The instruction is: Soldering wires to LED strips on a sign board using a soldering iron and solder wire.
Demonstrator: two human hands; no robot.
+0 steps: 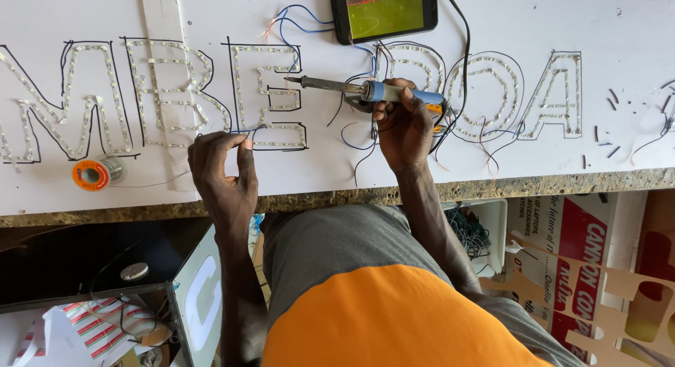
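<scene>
White sign board (492, 15) on a stone-topped bench, letters outlined in LED strips.

Right hand (402, 128) is closed around a blue-handled soldering iron (351, 88), tip over the E-shaped letter (271, 96). Left hand (221, 166) pinches a thin wire (242, 131) at the letter's lower edge. Solder spool (93, 174) and phone (384, 12) lie on the board.

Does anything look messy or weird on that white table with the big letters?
A bit messy, yes. Short dark wire scraps lie scattered at the board's right end, and loose blue wires tangle near the phone, which shows a green picture. The right hand holds a soldering iron; the left hand pinches a thin wire. Nothing looks broken.
</scene>
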